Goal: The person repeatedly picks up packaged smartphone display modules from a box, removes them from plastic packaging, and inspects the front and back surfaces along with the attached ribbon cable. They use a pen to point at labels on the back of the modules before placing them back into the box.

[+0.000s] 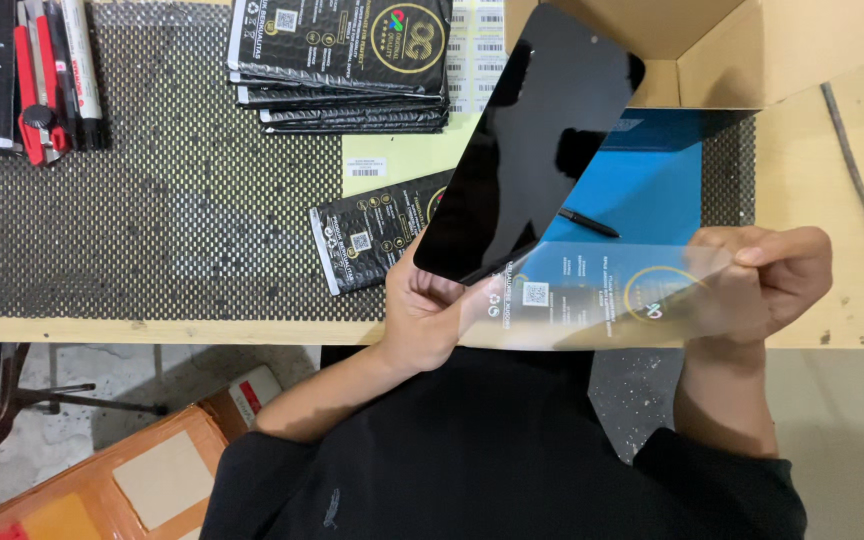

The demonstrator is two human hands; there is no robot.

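Hands work at the near edge of the workbench point(857, 200): the left hand point(422, 315) grips the lower corner of a glossy black panel point(532, 140), which tilts up and away toward an open cardboard box point(742, 45). The right hand point(767, 275) pinches a clear printed film point(592, 300) between thumb and fingers — the film stretches from that hand across to the panel's lower edge. Beneath lie a blue sheet point(652, 185) with a black pen point(588, 223), a black packet point(372, 240) on the mesh mat point(152, 220), and a stack of packets point(342, 60) farther back.
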